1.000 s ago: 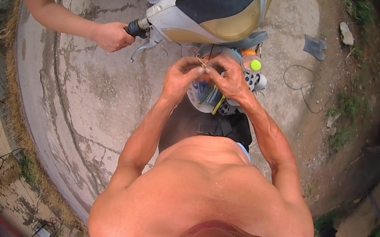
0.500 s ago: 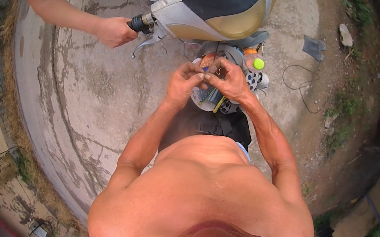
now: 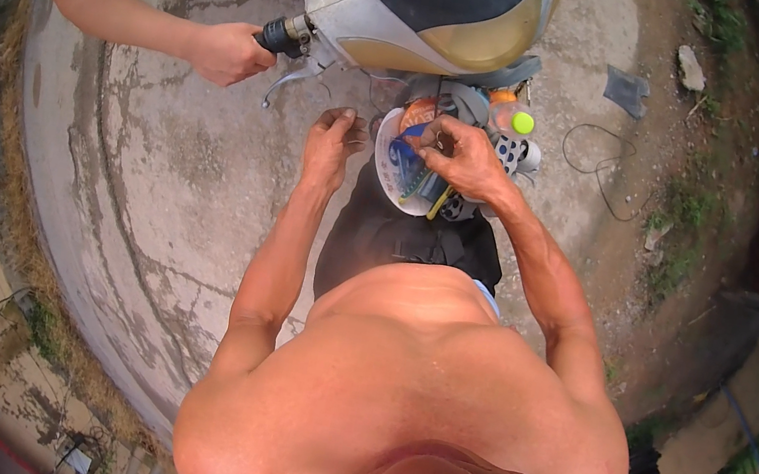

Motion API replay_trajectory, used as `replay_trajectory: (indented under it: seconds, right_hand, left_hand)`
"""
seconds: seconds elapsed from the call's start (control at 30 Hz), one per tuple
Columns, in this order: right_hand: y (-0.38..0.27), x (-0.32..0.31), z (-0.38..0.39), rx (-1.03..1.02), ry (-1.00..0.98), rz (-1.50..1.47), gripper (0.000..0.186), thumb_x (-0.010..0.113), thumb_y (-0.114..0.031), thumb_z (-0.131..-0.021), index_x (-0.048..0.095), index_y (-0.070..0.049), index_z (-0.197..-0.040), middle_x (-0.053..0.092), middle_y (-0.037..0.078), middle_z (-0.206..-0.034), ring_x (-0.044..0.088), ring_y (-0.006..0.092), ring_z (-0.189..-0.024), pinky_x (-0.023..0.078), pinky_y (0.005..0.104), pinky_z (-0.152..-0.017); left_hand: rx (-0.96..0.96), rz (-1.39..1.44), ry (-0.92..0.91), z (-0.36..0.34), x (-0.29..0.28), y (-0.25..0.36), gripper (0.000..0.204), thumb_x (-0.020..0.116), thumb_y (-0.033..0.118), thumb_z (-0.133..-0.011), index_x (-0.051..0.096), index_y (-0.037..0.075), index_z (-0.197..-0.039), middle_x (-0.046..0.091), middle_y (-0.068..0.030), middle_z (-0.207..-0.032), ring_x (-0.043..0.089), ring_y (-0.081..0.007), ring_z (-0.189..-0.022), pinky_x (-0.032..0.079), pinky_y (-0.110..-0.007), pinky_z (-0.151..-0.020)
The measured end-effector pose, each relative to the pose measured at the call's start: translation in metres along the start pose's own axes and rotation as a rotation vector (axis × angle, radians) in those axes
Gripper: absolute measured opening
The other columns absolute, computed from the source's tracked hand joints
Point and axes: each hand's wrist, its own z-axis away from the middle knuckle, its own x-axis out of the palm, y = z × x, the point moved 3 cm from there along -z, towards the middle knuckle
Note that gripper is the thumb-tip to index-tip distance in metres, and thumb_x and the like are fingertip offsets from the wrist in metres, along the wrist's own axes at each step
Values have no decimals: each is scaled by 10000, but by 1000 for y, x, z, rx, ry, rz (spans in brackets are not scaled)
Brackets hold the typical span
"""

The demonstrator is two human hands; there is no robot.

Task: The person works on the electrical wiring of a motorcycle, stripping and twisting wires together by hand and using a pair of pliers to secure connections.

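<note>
Black cloth trousers (image 3: pixel 409 239): stretched out just short of the bowl.
Bare left hand (image 3: pixel 329 149): raised left of the bowl and apart from it, with bent fingers and thumb near forefinger; cannot tell whether pinching anything.
Bare right hand (image 3: pixel 459 158): poised over the bowl's right side, with thumb and forefinger close together; cannot tell whether clamped on anything.
Round white plastic bowl (image 3: pixel 385 165): set partly beneath the right hand, loaded with blue and orange items and a slim yellow handle (image 3: pixel 439 204).
Clear plastic bottle with lime-green cap (image 3: pixel 521 123): just beyond the right hand.
Silver-and-gold scooter front with black panel (image 3: pixel 456 7): beyond the bowl.
Co-worker's hand (image 3: pixel 232 54): wrapped around a black handlebar grip (image 3: pixel 282 35).
</note>
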Motion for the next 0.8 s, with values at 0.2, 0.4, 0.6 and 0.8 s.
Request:
replay_trajectory:
  seconds: [0.2,0.4,0.6,0.8]
  right_hand:
    - [-2,-1,1,29,21,-50,233,763,-86,-875,691,33,-1062,736,100,-944,692,177,-882,563,352,-826]
    - [26,-8,3,-27,87,-310,270,792,-87,-868,720,5,-1112,688,34,-969,605,91,-860,525,286,-793]
    - [-6,-3,-25,-367,-87,-11,394,714,-127,-891,732,-15,-1268,734,151,-1061,672,262,-888,543,385,-835]
    - [-47,3,-36,-499,-213,185,459,614,-79,-932,660,-50,-1388,706,198,-1166,666,411,-1077,541,480,-918]
  left_hand:
    - [-74,178,-174,-10,40,-11,279,698,279,-1028,643,40,-1160,717,-86,-986,682,-211,-860,560,-377,-788]
    - [-116,-92,-274,13,40,-8,229,649,256,-1055,663,28,-1063,699,-73,-898,660,-189,-759,565,-350,-735]
    - [200,-751,-393,59,72,48,325,595,257,-1073,663,-51,-995,693,-90,-828,653,-161,-734,534,-322,-693]
    - [85,-871,-513,62,61,83,344,617,282,-1057,677,-40,-952,687,-81,-801,637,-157,-707,528,-319,-670]
